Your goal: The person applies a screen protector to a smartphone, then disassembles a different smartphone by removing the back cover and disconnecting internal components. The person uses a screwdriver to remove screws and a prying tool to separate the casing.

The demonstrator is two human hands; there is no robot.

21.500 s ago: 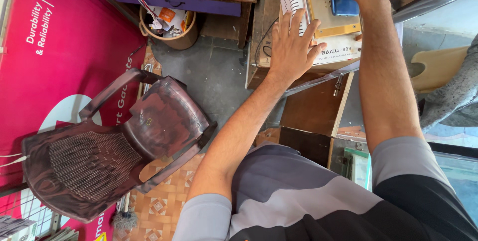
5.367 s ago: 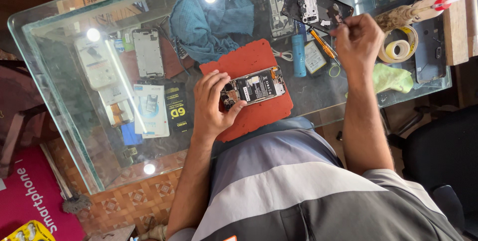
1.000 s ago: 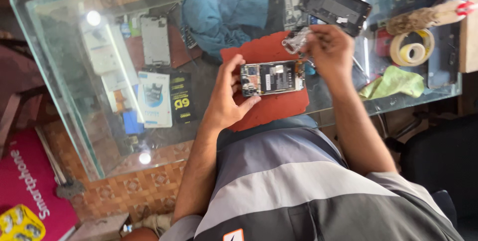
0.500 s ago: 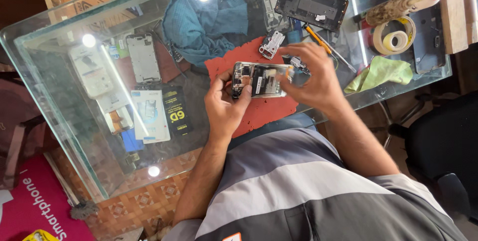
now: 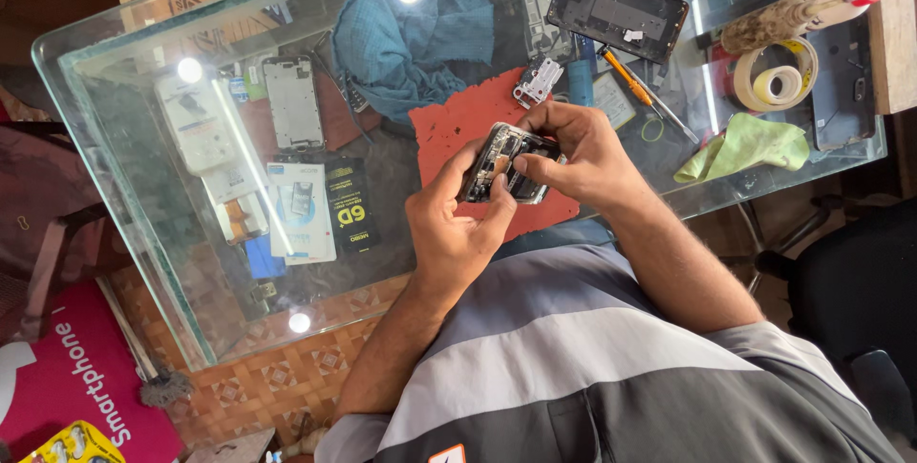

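Note:
Both hands hold an opened smartphone [image 5: 501, 159] with its insides showing, lifted a little above a red work mat [image 5: 468, 129] on the glass table [image 5: 143, 234]. My left hand [image 5: 457, 224] grips its lower end from below. My right hand [image 5: 573, 152] closes over its upper end, thumb pressing on the inner parts. A small metal bracket [image 5: 537, 81] lies on the mat just beyond my right fingers.
A black phone back cover [image 5: 616, 10], an orange-handled screwdriver [image 5: 623, 73], tape rolls [image 5: 776, 76] and a green cloth [image 5: 745, 146] lie to the right. A blue cloth [image 5: 420, 33] lies behind the mat. Phone parts and packets [image 5: 301, 210] sit at left. A black chair [image 5: 860, 301] stands at right.
My right hand left the back cover and bracket and came onto the phone. Both hands have raised and tilted the phone off the mat.

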